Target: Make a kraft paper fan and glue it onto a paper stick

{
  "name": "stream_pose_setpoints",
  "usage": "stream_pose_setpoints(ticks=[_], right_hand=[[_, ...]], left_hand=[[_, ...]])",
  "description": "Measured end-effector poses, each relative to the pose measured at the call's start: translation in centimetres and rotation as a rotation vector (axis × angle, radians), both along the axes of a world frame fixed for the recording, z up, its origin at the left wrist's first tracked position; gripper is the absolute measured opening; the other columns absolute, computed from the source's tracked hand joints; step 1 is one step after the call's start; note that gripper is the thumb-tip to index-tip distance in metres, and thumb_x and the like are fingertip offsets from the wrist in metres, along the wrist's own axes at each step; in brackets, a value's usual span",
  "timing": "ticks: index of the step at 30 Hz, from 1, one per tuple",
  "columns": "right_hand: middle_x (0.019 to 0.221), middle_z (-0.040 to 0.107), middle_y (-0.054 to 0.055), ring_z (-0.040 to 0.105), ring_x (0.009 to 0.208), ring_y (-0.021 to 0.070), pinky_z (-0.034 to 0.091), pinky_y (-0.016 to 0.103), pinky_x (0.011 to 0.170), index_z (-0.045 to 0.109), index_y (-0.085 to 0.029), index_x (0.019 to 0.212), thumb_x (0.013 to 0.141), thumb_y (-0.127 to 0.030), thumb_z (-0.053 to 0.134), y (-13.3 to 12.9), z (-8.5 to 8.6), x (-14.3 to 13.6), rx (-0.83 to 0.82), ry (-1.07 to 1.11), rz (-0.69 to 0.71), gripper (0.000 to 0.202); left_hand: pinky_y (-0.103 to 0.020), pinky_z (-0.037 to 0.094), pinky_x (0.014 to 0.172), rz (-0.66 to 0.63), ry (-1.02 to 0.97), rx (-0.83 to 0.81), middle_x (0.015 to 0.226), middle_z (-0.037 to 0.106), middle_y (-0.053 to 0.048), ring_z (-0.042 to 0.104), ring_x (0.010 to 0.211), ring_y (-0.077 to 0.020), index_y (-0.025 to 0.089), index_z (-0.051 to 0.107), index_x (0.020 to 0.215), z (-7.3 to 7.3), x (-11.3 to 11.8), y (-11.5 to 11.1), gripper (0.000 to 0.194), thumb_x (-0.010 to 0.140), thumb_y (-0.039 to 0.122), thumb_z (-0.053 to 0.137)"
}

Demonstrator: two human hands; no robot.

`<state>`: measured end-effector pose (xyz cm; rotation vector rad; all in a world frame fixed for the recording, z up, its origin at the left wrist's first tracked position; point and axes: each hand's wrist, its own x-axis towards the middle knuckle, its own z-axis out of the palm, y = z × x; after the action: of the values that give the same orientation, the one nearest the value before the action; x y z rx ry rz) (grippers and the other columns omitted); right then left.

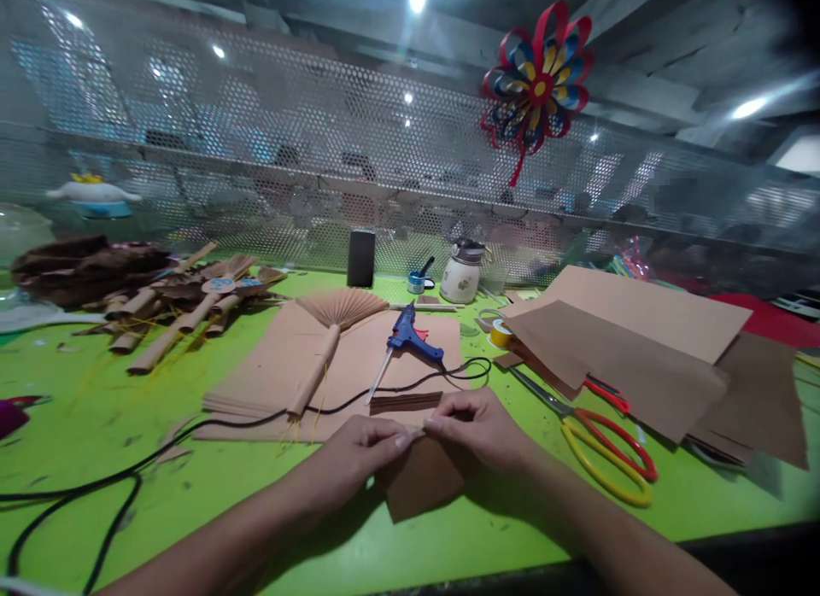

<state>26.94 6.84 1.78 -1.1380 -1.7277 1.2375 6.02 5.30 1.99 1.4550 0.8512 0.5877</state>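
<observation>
Brown paper (428,485): one piece, near side of green desk (359,553), held between both hands, lower part slanting toward the person; contact with the desk impossible to tell. Left hand (346,451): grip pinched, thumb against forefinger, on the upper edge. Right hand (483,421): grip likewise pinched on the same edge, just beside the left. Between fingertips: narrow pale edge, fold or separate strip not distinguishable. Step in hand, by judgement: pressing or shaping along that edge. For good work: press evenly from both sides, advance in short moves, hold the edge straight, and leave the lower part slack to avoid stray creases. Just beyond: pleated paper (405,403), dark brown, lying on tan sheets (256,365); possibly useful as a guide for fold width. Black cord (237,423): across the sheets, near the left hand; best not snagged with a wrist. To the right: scissors (569,417), red and yellow handles, apart from the right hand. Farther: paper fan (342,306) with rolled handle (313,374); blue glue gun (410,335), glue stick (377,378) protruding, heat impossible to tell, so best treated as hot. Right: loose brown sheets (595,357), yellow tape (500,333). Left: piled fans (208,306). Farthest: bottle (461,276), black box (361,259), mesh screen (288,109), hanging paper flower (540,90).
</observation>
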Motion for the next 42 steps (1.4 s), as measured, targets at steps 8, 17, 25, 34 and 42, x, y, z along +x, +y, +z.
stream_pose_setpoints(ticks=[8,17,25,34,42], right_hand=[[0.058,0.054,0.001,0.044,0.057,0.0112,0.032,0.024,0.053,0.068,-0.010,0.065,0.073,-0.037,0.069,0.0,0.0,0.1,0.007,-0.014,0.009,0.028],[0.056,0.052,0.000,0.042,0.054,0.0097,0.030,0.023,0.052,0.067,-0.010,0.063,0.073,-0.036,0.069,0.3,0.3,0.5,-0.022,-0.006,0.021,0.028],[0.056,0.052,-0.001,0.040,0.052,0.0079,0.029,0.022,0.050,0.064,-0.009,0.060,0.071,-0.035,0.072,0.4,0.6,0.9,-0.064,-0.001,0.044,0.029],[0.055,0.053,-0.001,0.042,0.052,0.0077,0.031,0.021,0.050,0.065,-0.009,0.063,0.074,-0.033,0.069,0.6,0.7,1.0,-0.059,-0.076,0.079,0.026],[0.074,0.068,0.005,0.059,0.069,0.0137,0.042,0.022,0.063,0.073,-0.013,0.085,0.087,-0.031,0.056,0.0,1.5,0.6,0.358,-0.406,0.338,0.025]], left_hand=[[-0.024,0.030,0.050,-0.007,0.025,-0.053,0.051,0.046,0.002,0.042,0.045,-0.0094,0.013,0.054,0.062,-0.7,0.1,0.0,0.045,0.083,0.053,0.054],[-0.021,0.034,0.048,0.067,0.037,-0.080,0.056,0.054,0.000,0.047,0.046,-0.0083,0.010,0.063,0.069,-1.0,-0.1,0.2,0.041,0.077,0.050,0.063],[-0.022,0.037,0.052,-0.014,0.010,-0.086,0.057,0.058,-0.002,0.053,0.049,-0.0103,0.009,0.064,0.072,-0.6,-0.2,0.2,0.040,0.081,0.048,0.060],[-0.023,0.036,0.050,0.006,-0.036,-0.127,0.053,0.058,-0.003,0.050,0.047,-0.0105,0.010,0.061,0.063,-0.4,0.1,0.1,0.039,0.078,0.046,0.062],[-0.023,0.033,0.047,-0.034,0.051,-0.049,0.049,0.049,0.002,0.045,0.043,-0.0101,0.012,0.057,0.063,-1.1,0.9,-0.1,0.038,0.079,0.047,0.058]])
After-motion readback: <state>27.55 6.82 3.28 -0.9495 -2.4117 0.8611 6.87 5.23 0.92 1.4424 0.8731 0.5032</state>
